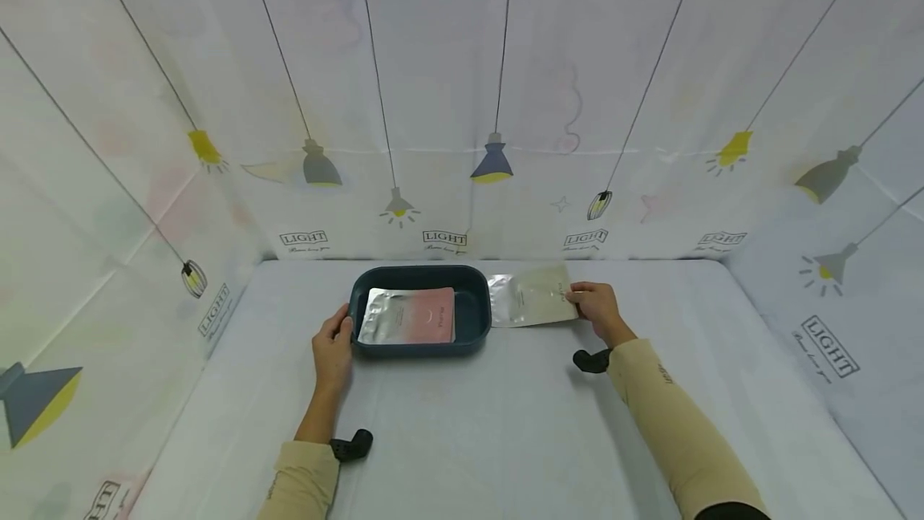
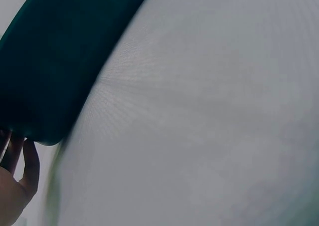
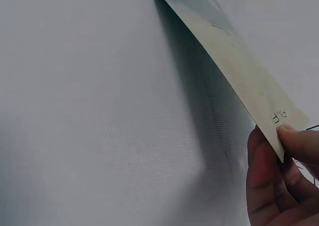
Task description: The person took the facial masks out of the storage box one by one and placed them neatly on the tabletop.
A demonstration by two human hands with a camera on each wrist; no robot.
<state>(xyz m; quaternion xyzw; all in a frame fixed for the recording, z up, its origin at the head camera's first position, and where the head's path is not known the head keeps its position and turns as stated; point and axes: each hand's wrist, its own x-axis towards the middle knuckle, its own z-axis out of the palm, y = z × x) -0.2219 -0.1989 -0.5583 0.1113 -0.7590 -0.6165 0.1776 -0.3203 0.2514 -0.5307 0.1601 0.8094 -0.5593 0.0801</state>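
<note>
A dark teal rectangular tray (image 1: pixel 476 315) stands on the white table, its left end held by my left hand (image 1: pixel 333 351). In the left wrist view, the fingers (image 2: pixel 31 161) meet the end of the tray (image 2: pixel 45 61). Inside the tray lies a pink-and-silver foil sachet (image 1: pixel 407 315), with another edge showing beneath it. My right hand (image 1: pixel 597 310) pinches a cream foil sachet (image 1: pixel 537 295) by its right edge, thumb on top. This sachet slants up off the cloth in the right wrist view, and its clear-silver end reaches the tray's right side.
A white cloth (image 1: pixel 476 440) covers the table. Behind it and at both sides hang pale sheets (image 1: pixel 433 103) printed with lamps. Each wrist carries a black strap-on device (image 1: pixel 352 445).
</note>
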